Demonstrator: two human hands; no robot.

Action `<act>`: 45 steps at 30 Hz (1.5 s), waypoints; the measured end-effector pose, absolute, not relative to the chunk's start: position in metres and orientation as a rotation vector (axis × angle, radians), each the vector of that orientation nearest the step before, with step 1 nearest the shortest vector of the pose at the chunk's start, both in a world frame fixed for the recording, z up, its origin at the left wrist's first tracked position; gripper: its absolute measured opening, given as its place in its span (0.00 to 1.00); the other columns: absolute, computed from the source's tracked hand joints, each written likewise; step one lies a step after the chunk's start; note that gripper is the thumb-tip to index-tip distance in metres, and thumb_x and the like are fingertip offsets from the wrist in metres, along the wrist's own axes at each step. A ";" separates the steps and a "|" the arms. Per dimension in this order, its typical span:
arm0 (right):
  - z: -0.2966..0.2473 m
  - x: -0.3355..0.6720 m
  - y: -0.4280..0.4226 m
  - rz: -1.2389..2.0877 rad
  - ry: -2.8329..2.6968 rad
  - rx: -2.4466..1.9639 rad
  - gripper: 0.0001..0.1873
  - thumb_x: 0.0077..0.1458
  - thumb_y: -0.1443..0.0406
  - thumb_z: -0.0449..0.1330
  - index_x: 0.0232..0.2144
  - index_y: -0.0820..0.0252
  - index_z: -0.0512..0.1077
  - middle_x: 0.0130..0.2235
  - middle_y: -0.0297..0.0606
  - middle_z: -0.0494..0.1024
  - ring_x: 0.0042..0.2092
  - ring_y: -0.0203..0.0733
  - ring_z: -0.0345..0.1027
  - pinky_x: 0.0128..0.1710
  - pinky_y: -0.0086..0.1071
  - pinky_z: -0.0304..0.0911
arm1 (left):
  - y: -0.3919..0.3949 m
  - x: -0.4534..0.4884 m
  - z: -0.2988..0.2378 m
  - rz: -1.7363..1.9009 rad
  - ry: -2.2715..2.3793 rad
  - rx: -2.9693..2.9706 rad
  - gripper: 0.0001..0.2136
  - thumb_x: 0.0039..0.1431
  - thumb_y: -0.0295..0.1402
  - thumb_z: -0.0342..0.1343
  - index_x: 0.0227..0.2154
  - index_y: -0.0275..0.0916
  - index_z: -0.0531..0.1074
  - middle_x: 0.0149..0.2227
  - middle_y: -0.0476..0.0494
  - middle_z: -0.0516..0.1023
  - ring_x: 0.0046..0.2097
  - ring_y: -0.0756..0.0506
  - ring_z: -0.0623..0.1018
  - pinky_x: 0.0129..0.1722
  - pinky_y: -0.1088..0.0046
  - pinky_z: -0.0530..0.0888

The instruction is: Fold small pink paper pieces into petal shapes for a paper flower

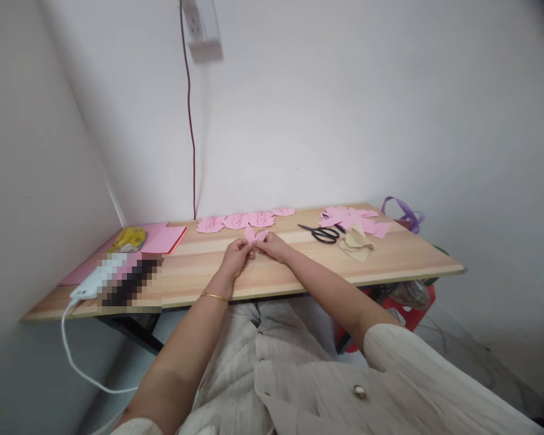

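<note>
Item 1: pink paper piece [255,234]. Small, folded, points sticking up. Held just above the table [299,269], front-centre, betw. my two hands.

Item 2: my left hand [236,254]. Fingertips pressed together on the piece's left edge. Gold bangle [214,296] on the wrist.

Item 3: my right hand [272,245]. Thumb and fingers pinching the piece's right side; knuckles up. Hands nearly touching.

Item 4: row of pink cut shapes [240,221]. Laid side by side along the back edge, just behind my hands.

Item 5: loose pile of pink offcuts [351,217]. Back right, well apart from the row.

Item 6: black scissors [324,234]. Flat on the table, blades closed, just in front of the pile.

Item 7: tan crumpled sheet [356,243]. Right beside the scissors.

Item 8: purple ribbon [405,211]. Off the far right corner.

Item 9: pink paper stack [165,239]. Left end, w/ a yellow object [127,239] on it; can't tell what it is.

Item 10: white device [89,287] w/ white cable [72,356] hanging off the left front edge.

Item 11: red cord [190,121] down the wall to the table's back.
</note>
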State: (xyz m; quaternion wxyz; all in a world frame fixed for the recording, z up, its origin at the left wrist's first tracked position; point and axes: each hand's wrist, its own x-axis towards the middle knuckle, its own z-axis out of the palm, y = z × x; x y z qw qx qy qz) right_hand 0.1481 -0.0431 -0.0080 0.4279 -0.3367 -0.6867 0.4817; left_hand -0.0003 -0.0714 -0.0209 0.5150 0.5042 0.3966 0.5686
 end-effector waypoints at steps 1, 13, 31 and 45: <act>-0.007 0.148 -0.044 1.196 -1.723 -0.843 0.10 0.45 0.60 0.60 0.26 0.61 0.65 0.20 0.27 0.64 0.24 0.30 0.55 0.25 0.26 0.51 | -0.072 0.000 -0.021 1.365 0.953 1.209 0.15 0.41 0.38 0.66 0.22 0.36 0.66 0.17 0.51 0.70 0.21 0.53 0.69 0.25 0.76 0.65; -0.005 0.149 -0.045 1.138 -1.637 -0.835 0.13 0.46 0.58 0.60 0.29 0.62 0.67 0.25 0.29 0.68 0.28 0.32 0.58 0.31 0.27 0.56 | -0.073 0.001 -0.018 1.372 0.933 1.184 0.14 0.41 0.37 0.66 0.22 0.35 0.66 0.20 0.51 0.70 0.22 0.54 0.69 0.25 0.76 0.67; -0.011 0.148 -0.042 1.229 -1.682 -0.770 0.11 0.42 0.61 0.60 0.28 0.60 0.65 0.23 0.27 0.68 0.25 0.31 0.58 0.28 0.26 0.55 | -0.073 0.001 -0.018 1.419 0.889 1.153 0.15 0.39 0.38 0.68 0.27 0.35 0.71 0.23 0.51 0.71 0.24 0.54 0.70 0.26 0.76 0.69; -0.001 0.150 -0.048 1.226 -1.663 -0.819 0.10 0.43 0.61 0.60 0.28 0.61 0.66 0.24 0.29 0.71 0.27 0.32 0.60 0.31 0.28 0.57 | -0.071 0.001 -0.017 1.394 0.928 1.054 0.17 0.45 0.44 0.63 0.27 0.34 0.68 0.21 0.47 0.72 0.22 0.50 0.73 0.24 0.72 0.73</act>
